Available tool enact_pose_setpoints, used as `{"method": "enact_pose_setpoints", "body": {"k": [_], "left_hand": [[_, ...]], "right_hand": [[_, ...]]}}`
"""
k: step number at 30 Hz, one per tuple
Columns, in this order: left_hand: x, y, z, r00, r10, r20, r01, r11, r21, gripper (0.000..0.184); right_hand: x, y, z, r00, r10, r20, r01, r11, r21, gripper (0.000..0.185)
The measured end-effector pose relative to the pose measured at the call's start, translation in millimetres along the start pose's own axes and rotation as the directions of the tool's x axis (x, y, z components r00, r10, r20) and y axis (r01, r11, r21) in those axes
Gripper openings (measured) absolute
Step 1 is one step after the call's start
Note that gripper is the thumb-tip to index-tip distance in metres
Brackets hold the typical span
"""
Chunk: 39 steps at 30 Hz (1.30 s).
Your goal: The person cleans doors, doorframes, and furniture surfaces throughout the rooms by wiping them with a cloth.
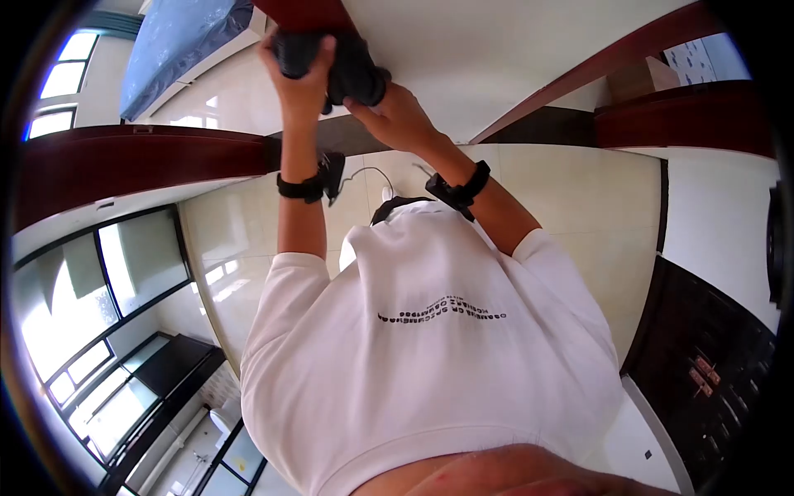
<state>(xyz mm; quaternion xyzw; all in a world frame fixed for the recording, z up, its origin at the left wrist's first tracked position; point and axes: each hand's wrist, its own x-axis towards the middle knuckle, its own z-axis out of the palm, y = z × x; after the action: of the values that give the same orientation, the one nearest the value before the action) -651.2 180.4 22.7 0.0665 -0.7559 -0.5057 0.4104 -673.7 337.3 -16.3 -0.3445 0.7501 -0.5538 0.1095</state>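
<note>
Glossy pale floor tiles (571, 202) spread below the hands, with a bed's blue mattress (186, 50) farther off beyond the left hand and dark-red door frames (141, 169) to either side. Both hands are engaged with one dark bundle (351, 70), up at the far reach of the arms and just by the lower end of a dark-red panel (306, 12); whether it touches that panel I cannot tell. Left hand (303, 91) wraps one side, thumb laid over the top; right hand (399, 120) is closed on the lower corner opposite, its fingertips partly hidden.

What the bundle is stays unclear. Its lumpy, matt look suggests something fairly light, soft or padded, with good friction and little risk of breaking. Best hold would be across the thick middle, a palm on each side, since loose edges could fold or slip away.

Black wrist straps (299, 188) sit behind the hands, and a thin cable (368, 170) curves between them, which might snag. Past the right hand, through a doorway, stands a box-like wooden piece (641, 83); its inside is out of sight, so any contents cannot be told.
</note>
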Motion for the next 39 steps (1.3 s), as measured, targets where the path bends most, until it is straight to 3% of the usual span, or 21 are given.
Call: {"method": "enact_pose_setpoints", "body": {"k": [2, 4, 6, 8, 10, 11, 12, 13, 15, 16, 19, 22, 24, 26, 28, 29, 31, 32, 34, 36, 39], "left_hand": [[-16, -14, 2, 0.999, -0.039, -0.004, 0.038, 0.997, -0.062, 0.077], [-29, -26, -2, 0.977, -0.187, 0.106, 0.195, 0.978, -0.069, 0.076], [-39, -24, -2, 0.963, -0.234, 0.13, 0.241, 0.97, -0.039, 0.072], [-44, -20, -3, 0.948, -0.279, 0.153, 0.284, 0.959, -0.012, 0.069], [-39, -16, -5, 0.957, -0.237, 0.167, 0.24, 0.971, 0.001, 0.06], [-31, -16, -7, 0.958, -0.235, 0.166, 0.239, 0.971, -0.006, 0.06], [-18, -11, -11, 0.976, -0.152, 0.156, 0.156, 0.988, -0.017, 0.057], [-6, -4, -14, 0.987, -0.071, 0.144, 0.076, 0.997, -0.026, 0.055], [25, 33, -24, 0.981, 0.119, 0.155, -0.113, 0.992, -0.049, 0.051], [42, 46, -28, 0.967, 0.167, 0.191, -0.172, 0.985, 0.009, 0.063], [73, 75, -28, 0.936, 0.278, 0.216, -0.307, 0.945, 0.111, 0.073], [75, 77, -18, 0.917, 0.348, 0.196, -0.379, 0.913, 0.151, 0.072], [66, 53, -7, 0.918, 0.361, 0.164, -0.368, 0.93, 0.015, 0.101], [40, 37, -3, 0.931, 0.341, 0.128, -0.349, 0.936, 0.047, 0.089], [18, 22, 2, 0.981, 0.033, 0.19, -0.045, 0.997, 0.057, 0.092], [6, 8, 4, 0.981, 0.039, 0.192, -0.049, 0.998, 0.049, 0.092], [-22, -27, 9, 0.934, -0.215, 0.284, 0.185, 0.974, 0.129, 0.089], [-36, -44, 10, 0.935, -0.213, 0.284, 0.185, 0.975, 0.122, 0.089], [-60, -74, 12, 0.825, -0.387, 0.41, 0.353, 0.922, 0.16, 0.092], [-78, -91, 12, 0.795, -0.414, 0.442, 0.37, 0.91, 0.186, 0.091], [-76, -96, 12, 0.764, -0.438, 0.474, 0.381, 0.899, 0.217, 0.086]], "right_hand": [[-1, 23, 9, 0.999, -0.048, -0.001, 0.048, 0.996, -0.081, 0.038], [1, 39, 15, 0.996, -0.093, 0.005, 0.093, 0.984, -0.152, 0.038], [1, 46, 18, 0.983, -0.084, 0.164, 0.133, 0.94, -0.314, 0.036], [-1, 49, 22, 0.979, -0.096, 0.177, 0.142, 0.953, -0.267, 0.035], [0, 47, 24, 0.976, -0.107, 0.192, 0.149, 0.963, -0.226, 0.033], [1, 36, 23, 0.968, -0.217, 0.129, 0.241, 0.946, -0.217, 0.031], [2, 21, 20, 0.943, -0.326, 0.07, 0.333, 0.918, -0.213, 0.029], [5, 5, 14, 0.942, -0.325, 0.078, 0.334, 0.917, -0.216, 0.029], [12, -37, 4, 0.871, -0.475, -0.13, 0.461, 0.879, -0.121, 0.027], [14, -52, 2, 0.871, -0.475, -0.128, 0.462, 0.879, -0.119, 0.027], [25, -65, 2, 0.907, -0.365, -0.209, 0.385, 0.921, 0.064, 0.023], [33, -49, 9, 0.931, -0.325, -0.165, 0.331, 0.944, 0.009, 0.02], [29, -32, 19, 0.92, -0.35, -0.175, 0.293, 0.913, -0.285, 0.022], [23, -11, 25, 0.935, -0.336, -0.114, 0.281, 0.897, -0.342, 0.023], [17, 19, 30, 0.947, -0.318, -0.054, 0.269, 0.871, -0.411, 0.024], [15, 37, 33, 0.945, -0.326, -0.002, 0.29, 0.844, -0.451, 0.024], [5, 70, 39, 0.943, -0.328, 0.053, 0.311, 0.812, -0.495, 0.025], [-1, 86, 44, 0.957, -0.285, 0.054, 0.271, 0.812, -0.518, 0.026], [-16, 117, 52, 0.969, -0.24, 0.053, 0.23, 0.81, -0.54, 0.028], [-29, 142, 59, 0.97, 0.109, 0.219, 0.057, 0.769, -0.636, 0.037], [-42, 153, 69, 0.982, 0.091, 0.167, 0.029, 0.798, -0.602, 0.037]]}}
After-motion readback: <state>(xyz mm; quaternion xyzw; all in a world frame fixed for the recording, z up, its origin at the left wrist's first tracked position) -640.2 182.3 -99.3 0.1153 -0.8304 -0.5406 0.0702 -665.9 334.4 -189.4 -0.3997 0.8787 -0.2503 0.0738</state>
